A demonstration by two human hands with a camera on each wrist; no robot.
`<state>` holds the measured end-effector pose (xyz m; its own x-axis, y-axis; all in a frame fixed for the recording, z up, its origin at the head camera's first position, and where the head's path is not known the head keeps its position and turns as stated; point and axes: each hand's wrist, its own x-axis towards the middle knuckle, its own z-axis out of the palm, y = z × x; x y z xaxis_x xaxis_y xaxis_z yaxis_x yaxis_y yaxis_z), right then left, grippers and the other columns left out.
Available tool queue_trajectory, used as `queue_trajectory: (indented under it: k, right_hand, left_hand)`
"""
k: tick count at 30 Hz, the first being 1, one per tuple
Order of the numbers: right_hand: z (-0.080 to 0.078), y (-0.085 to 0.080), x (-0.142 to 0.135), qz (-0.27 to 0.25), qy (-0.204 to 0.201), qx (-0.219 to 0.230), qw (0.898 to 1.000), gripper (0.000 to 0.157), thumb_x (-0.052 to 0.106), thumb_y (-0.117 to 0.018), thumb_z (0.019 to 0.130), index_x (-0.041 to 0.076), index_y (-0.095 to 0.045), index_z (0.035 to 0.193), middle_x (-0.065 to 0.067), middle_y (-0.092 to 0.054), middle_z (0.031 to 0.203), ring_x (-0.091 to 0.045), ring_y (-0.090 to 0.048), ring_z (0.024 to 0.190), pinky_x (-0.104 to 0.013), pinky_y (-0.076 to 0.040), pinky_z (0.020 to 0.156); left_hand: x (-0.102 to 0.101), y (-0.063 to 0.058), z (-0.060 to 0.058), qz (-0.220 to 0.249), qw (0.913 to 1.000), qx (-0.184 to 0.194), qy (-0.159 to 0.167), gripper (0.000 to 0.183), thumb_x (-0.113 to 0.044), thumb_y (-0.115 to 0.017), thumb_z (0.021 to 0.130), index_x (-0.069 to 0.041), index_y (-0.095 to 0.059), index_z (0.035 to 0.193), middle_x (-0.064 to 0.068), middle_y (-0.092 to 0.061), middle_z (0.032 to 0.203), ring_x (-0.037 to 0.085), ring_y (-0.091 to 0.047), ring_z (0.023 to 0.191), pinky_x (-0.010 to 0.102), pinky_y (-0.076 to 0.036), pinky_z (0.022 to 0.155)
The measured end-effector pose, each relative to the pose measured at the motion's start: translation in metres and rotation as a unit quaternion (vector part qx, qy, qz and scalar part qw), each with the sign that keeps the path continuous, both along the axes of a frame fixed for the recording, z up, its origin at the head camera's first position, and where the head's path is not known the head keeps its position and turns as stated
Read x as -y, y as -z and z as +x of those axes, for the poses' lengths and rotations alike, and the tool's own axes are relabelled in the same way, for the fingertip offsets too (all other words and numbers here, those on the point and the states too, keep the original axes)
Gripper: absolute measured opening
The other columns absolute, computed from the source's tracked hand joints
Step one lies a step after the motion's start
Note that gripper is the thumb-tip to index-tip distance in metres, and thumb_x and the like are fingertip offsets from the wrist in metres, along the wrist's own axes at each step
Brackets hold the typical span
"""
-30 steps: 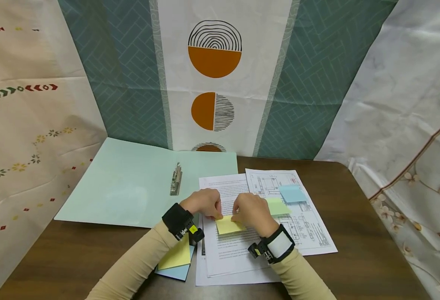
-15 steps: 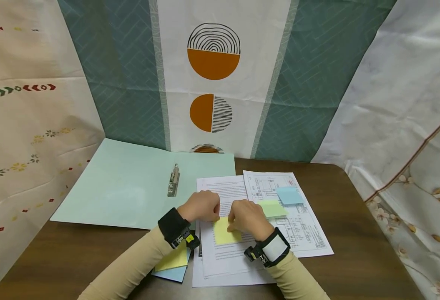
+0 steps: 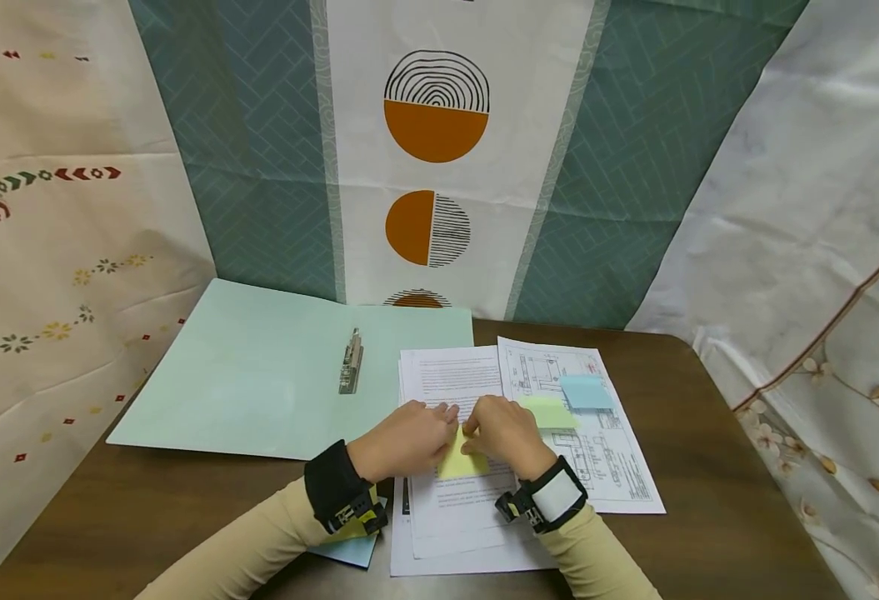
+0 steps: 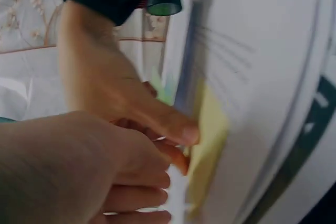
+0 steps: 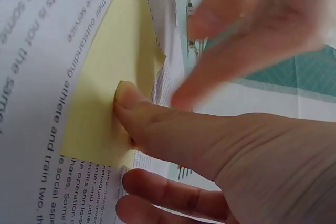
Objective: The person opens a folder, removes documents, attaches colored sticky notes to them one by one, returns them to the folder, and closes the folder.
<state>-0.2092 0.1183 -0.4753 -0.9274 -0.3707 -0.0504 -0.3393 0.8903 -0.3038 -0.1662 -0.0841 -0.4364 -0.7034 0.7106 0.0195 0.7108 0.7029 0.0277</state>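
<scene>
A yellow sticky note (image 3: 461,462) lies over the middle of a sheet of printed text (image 3: 446,517). My right hand (image 3: 510,433) pinches the note near its edge; in the right wrist view the thumb (image 5: 131,98) presses on its face and the paper bends there. My left hand (image 3: 409,437) hovers over the note's left side, its fingers loosely extended and blurred in the right wrist view, gripping nothing that I can see. Right of the text sheet, a sheet of technical drawings (image 3: 619,475) carries a green sticky note (image 3: 549,412) and a blue sticky note (image 3: 586,392).
Behind the left hand, a pale green folder (image 3: 259,375) lies spread out with a metal clip (image 3: 351,362) on it. Yellow and blue paper (image 3: 349,552) shows partly beneath the left wrist. Patterned cloths surround the brown table (image 3: 724,500).
Both hands were at the yellow note's top edge. The note tipped down toward the text sheet, and the left hand let go and shifted over its left side. The right hand stays on it.
</scene>
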Motion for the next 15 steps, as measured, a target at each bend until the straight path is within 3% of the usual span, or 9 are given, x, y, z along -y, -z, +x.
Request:
queue_trajectory:
  k: [2, 6, 7, 9, 12, 15]
  right_hand:
    - [-0.002, 0.004, -0.002, -0.001, -0.002, 0.001, 1.000, 0.025, 0.031, -0.106, 0.076, 0.023, -0.093, 0.095, 0.001, -0.089, 0.112, -0.015, -0.073, 0.082, -0.035, -0.052, 0.061]
    - [0.008, -0.016, 0.001, -0.006, 0.009, 0.005, 1.000, 0.025, 0.028, -0.106, 0.076, 0.018, -0.093, 0.095, 0.001, -0.089, 0.113, -0.022, -0.078, 0.085, -0.036, -0.053, 0.060]
    - [0.011, -0.022, 0.002, -0.009, 0.012, 0.008, 1.000, 0.025, 0.028, -0.106, 0.077, 0.018, -0.093, 0.096, 0.001, -0.089, 0.114, -0.024, -0.078, 0.084, -0.035, -0.052, 0.060]
    - [0.019, -0.038, 0.006, -0.013, 0.022, 0.017, 1.000, 0.025, 0.024, -0.106, 0.076, 0.015, -0.093, 0.095, 0.000, -0.089, 0.116, -0.024, -0.077, 0.083, -0.033, -0.051, 0.060]
    - [0.024, -0.045, 0.009, -0.018, 0.026, 0.024, 0.999, 0.025, 0.022, -0.105, 0.077, 0.013, -0.093, 0.097, -0.002, -0.088, 0.119, -0.017, -0.072, 0.079, -0.029, -0.047, 0.060]
    - [0.025, -0.046, 0.010, -0.023, 0.022, 0.024, 0.999, 0.026, 0.020, -0.106, 0.076, 0.012, -0.092, 0.097, -0.003, -0.088, 0.119, -0.014, -0.070, 0.078, -0.027, -0.046, 0.060]
  left_hand:
    - [-0.002, 0.004, 0.001, -0.026, 0.9996, 0.011, -0.001, 0.035, -0.019, -0.069, 0.109, -0.005, -0.078, 0.140, 0.014, -0.073, 0.154, 0.027, -0.077, 0.137, 0.039, -0.066, 0.097]
    - [-0.002, 0.005, 0.003, -0.049, 0.9983, 0.029, -0.013, 0.037, -0.021, -0.069, 0.110, -0.008, -0.076, 0.144, 0.013, -0.074, 0.154, 0.025, -0.077, 0.133, 0.037, -0.065, 0.095]
    - [0.000, 0.003, 0.003, -0.047, 0.9980, 0.037, -0.020, 0.037, -0.020, -0.070, 0.110, -0.007, -0.076, 0.144, 0.013, -0.076, 0.150, 0.024, -0.080, 0.125, 0.036, -0.064, 0.091]
    - [0.004, -0.003, 0.003, -0.049, 0.9963, 0.058, -0.039, 0.032, -0.020, -0.070, 0.110, -0.006, -0.079, 0.137, 0.012, -0.082, 0.133, 0.022, -0.079, 0.104, 0.033, -0.060, 0.081]
    - [0.011, -0.014, 0.004, -0.056, 0.9912, 0.097, -0.071, 0.023, -0.019, -0.070, 0.109, -0.005, -0.082, 0.123, 0.009, -0.081, 0.103, 0.018, -0.063, 0.077, 0.030, -0.047, 0.066]
    - [0.015, -0.021, 0.004, -0.058, 0.9856, 0.124, -0.100, 0.017, -0.018, -0.070, 0.109, -0.006, -0.081, 0.106, 0.008, -0.072, 0.085, 0.017, -0.053, 0.069, 0.029, -0.040, 0.061]
